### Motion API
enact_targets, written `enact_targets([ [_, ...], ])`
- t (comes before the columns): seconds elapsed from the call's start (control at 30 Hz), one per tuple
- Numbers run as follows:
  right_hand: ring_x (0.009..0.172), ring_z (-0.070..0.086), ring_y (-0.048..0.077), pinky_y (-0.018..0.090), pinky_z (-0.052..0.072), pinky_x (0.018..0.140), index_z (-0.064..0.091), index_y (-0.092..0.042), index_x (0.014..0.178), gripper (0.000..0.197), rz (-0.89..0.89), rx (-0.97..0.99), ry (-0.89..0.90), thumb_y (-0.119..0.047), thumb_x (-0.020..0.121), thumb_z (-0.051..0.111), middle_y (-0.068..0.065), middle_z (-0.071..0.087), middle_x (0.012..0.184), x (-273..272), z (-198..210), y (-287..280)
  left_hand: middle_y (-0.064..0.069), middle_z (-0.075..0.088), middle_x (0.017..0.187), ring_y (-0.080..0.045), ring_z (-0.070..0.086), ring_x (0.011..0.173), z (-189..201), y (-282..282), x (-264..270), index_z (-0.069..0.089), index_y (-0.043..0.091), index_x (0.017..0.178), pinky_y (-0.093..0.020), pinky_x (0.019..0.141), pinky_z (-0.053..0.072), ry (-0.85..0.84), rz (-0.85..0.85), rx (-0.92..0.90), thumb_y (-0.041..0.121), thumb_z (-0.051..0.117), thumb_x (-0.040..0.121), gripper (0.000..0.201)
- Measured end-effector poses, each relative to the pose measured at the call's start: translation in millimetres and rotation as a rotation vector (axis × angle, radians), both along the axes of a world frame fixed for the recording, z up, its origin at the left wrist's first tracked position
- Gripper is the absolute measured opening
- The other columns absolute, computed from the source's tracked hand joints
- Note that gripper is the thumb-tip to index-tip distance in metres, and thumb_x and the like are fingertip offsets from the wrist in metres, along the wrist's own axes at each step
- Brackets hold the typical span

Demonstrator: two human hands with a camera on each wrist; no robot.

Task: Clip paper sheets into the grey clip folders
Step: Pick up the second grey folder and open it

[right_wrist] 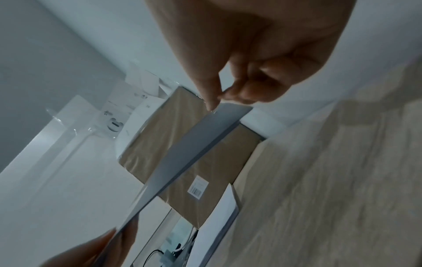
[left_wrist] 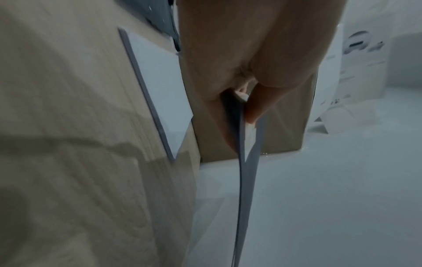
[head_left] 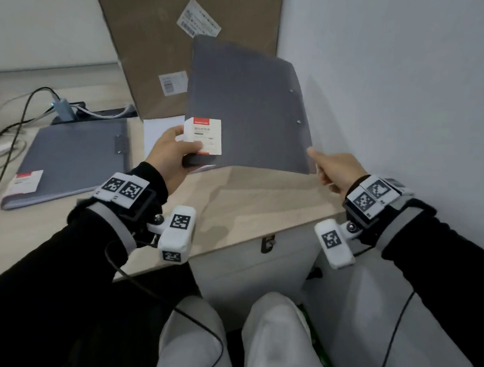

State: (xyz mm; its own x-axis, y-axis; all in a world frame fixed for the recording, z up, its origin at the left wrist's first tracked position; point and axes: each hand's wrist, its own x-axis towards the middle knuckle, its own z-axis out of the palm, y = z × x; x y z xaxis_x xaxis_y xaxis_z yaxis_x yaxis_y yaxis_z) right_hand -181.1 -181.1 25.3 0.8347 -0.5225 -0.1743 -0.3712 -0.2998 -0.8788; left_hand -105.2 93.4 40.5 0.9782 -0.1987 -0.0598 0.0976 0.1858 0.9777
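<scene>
I note my left hand (head_left: 171,153) pinching the labelled corner of the raised grey clip folder (head_left: 248,110), my right hand (head_left: 332,172) pinching the opposite corner, a second folder (head_left: 72,158) lying leftward; filing appears incomplete.

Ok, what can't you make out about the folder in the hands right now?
- Inside of the held folder: head view shows only its cover; any clip or paper is hidden.
- Label text: too small.
- Right hand grip: thumb tip at the corner, blurred; contact unclear.
- Left hand fingers: behind the folder.
</scene>
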Motion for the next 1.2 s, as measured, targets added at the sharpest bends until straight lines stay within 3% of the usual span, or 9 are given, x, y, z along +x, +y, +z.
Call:
enact_targets([
  [0.07, 0.073, 0.056, 0.019, 0.033, 0.047, 0.071, 0.056, -0.013, 0.084, 0.042, 0.004, -0.008, -0.04, -0.055, 0.082, 0.059, 0.002, 0.056, 0.077, -15, 3, 0, -0.011, 0.064, 0.106, -0.014, 0.071, 0.073, -2, 18, -23, 0.045, 0.001, 0.128, -0.024, 0.06, 0.057, -0.015, -0.026, 0.002, -0.009, 0.042, 0.089, 0.041],
  [0.17, 0.087, 0.062, 0.015, 0.029, 0.052, 0.085, 0.059, -0.017, 0.103, 0.035, 0.212, 0.334, 0.013, -0.047, 0.086, 0.06, -0.003, 0.063, 0.093, -39, 6, 11, -0.005, 0.071, 0.093, -0.011, 0.071, 0.07, -6, 39, -61, 0.053, 0.007, 0.113, -0.021, 0.059, 0.057, -0.012, -0.061, -0.003, -0.01, 0.041, 0.089, 0.031],
  [0.23, 0.083, 0.063, 0.014, 0.026, 0.056, 0.077, 0.059, -0.016, 0.11, 0.024, 0.3, 0.498, 0.044, -0.031, 0.091, 0.059, -0.001, 0.065, 0.094, -58, 5, 24, -0.001, 0.075, 0.082, -0.011, 0.072, 0.068, -15, 48, -86, 0.056, 0.012, 0.101, -0.021, 0.057, 0.057, 0.004, -0.08, 0.006, -0.01, 0.041, 0.09, 0.029],
  [0.37, 0.076, 0.059, 0.014, 0.026, 0.054, 0.065, 0.055, -0.011, 0.124, 0.036, 0.252, 0.427, -0.066, 0.004, 0.092, 0.048, 0.007, 0.062, 0.099, -83, -10, 38, -0.005, 0.073, 0.089, -0.013, 0.072, 0.073, -34, 57, -124, 0.057, 0.012, 0.099, -0.025, 0.065, 0.059, 0.088, -0.168, 0.01, -0.009, 0.042, 0.09, 0.027],
  [0.53, 0.075, 0.058, 0.016, 0.025, 0.049, 0.065, 0.055, -0.014, 0.111, 0.044, 0.18, 0.356, -0.133, 0.019, 0.086, 0.038, 0.003, 0.061, 0.084, -106, -33, 33, -0.013, 0.066, 0.112, -0.019, 0.065, 0.091, -54, 54, -154, 0.056, 0.001, 0.115, -0.032, 0.083, 0.054, 0.199, -0.314, 0.275, -0.001, 0.052, 0.089, 0.026],
  [0.8, 0.111, 0.062, 0.032, 0.046, 0.046, 0.102, 0.068, -0.021, 0.087, 0.031, 0.186, 0.098, 0.043, 0.007, 0.081, 0.058, 0.011, 0.067, 0.105, -127, -59, 5, -0.001, 0.061, 0.078, -0.011, 0.056, 0.065, -62, 36, -186, 0.06, 0.013, 0.089, -0.017, 0.058, 0.049, 0.282, -0.387, 0.684, 0.015, 0.06, 0.089, 0.002],
  [0.93, 0.097, 0.064, 0.023, 0.038, 0.052, 0.09, 0.062, -0.022, 0.111, 0.029, 0.271, 0.062, 0.13, -0.003, 0.09, 0.054, 0.003, 0.065, 0.097, -137, -30, 11, -0.005, 0.06, 0.08, -0.014, 0.056, 0.066, -58, 29, -182, 0.059, 0.002, 0.111, -0.021, 0.061, 0.05, 0.259, -0.343, 0.744, 0.017, 0.06, 0.089, 0.027],
  [1.03, 0.083, 0.061, 0.012, 0.024, 0.053, 0.074, 0.058, -0.023, 0.106, 0.022, 0.394, 0.187, 0.107, -0.008, 0.096, 0.046, 0.0, 0.063, 0.095, -141, 2, 9, -0.015, 0.066, 0.099, -0.021, 0.063, 0.078, -54, 26, -178, 0.056, -0.005, 0.118, -0.019, 0.057, 0.054, 0.266, -0.324, 0.742, 0.017, 0.06, 0.089, 0.036],
  [1.2, 0.088, 0.072, 0.015, 0.032, 0.058, 0.083, 0.061, -0.015, 0.1, 0.015, 0.455, 0.562, -0.114, -0.018, 0.093, 0.049, 0.002, 0.071, 0.1, -148, 51, 18, -0.007, 0.058, 0.122, -0.022, 0.056, 0.109, -45, 23, -174, 0.054, 0.01, 0.124, -0.029, 0.081, 0.053, 0.182, -0.342, 0.822, 0.04, 0.064, 0.083, 0.052],
])
